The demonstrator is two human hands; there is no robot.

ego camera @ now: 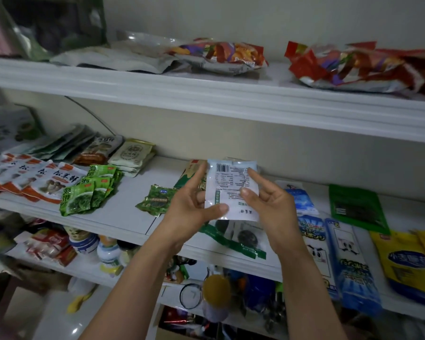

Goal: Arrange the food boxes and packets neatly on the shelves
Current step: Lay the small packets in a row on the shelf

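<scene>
Both my hands hold a white packet with a barcode and printed text, lifted above the middle shelf. My left hand grips its left edge, thumb across the bottom. My right hand pinches its right side with thumb and forefinger. Under the packet lies a clear packet with green trim. Left of my hands lies a small green seaweed packet. Farther left sit a pile of green packets and a row of white-and-orange mushroom packets.
Blue-and-white sponge packs, a dark green pouch and yellow bags lie on the right of the middle shelf. Red snack bags fill the top shelf. Jars and bottles crowd the lower shelf.
</scene>
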